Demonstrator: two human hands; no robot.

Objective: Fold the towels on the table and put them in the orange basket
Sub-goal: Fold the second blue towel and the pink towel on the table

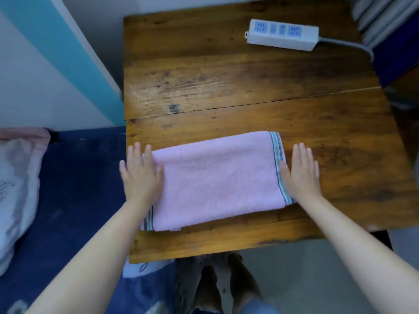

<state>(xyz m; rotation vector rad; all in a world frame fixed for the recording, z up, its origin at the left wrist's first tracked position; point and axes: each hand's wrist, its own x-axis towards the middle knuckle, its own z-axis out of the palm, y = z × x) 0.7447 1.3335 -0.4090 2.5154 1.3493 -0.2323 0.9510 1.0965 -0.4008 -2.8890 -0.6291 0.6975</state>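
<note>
The folded pink terry towel (217, 177) lies long axis left-to-right on the wooden counter (226, 75), left hand (141, 175) and right hand (301, 173) flat-fingered, holding nothing, at its short ends.

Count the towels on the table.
1. A pink towel lies folded near the table's front edge, left hand flat on one end, right hand at the other. The orange basket is out of view.

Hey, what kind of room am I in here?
Probably a bedroom or small living space at home: a worn wooden table stands against a bed with navy bedding and a pillow, and a power strip lies on the table.
</note>
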